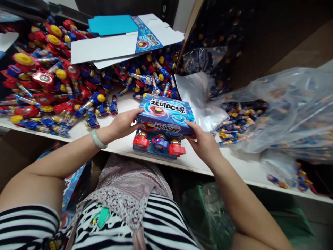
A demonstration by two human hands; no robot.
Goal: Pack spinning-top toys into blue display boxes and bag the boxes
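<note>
A blue printed cardboard box lid (pixel 169 111) is between my two hands above the front of the table. My left hand (pixel 125 125) grips its left end, thumb on top. At the right end, my right hand (pixel 204 140) holds the same lid, with the thumb along its upper edge. Under the front of the lid, a box tray (pixel 156 154) shows two red toys and a blue toy (pixel 160 143) in a row. The rest of the tray's contents is hidden by the lid.
Red, blue and yellow toys (pixel 44 78) lie heaped at the left and back. Flat unfolded cartons (pixel 109 47) rest on the heap. A clear plastic bag (pixel 286 107) of small toys fills the right. A large cardboard box (pixel 192 24) stands behind.
</note>
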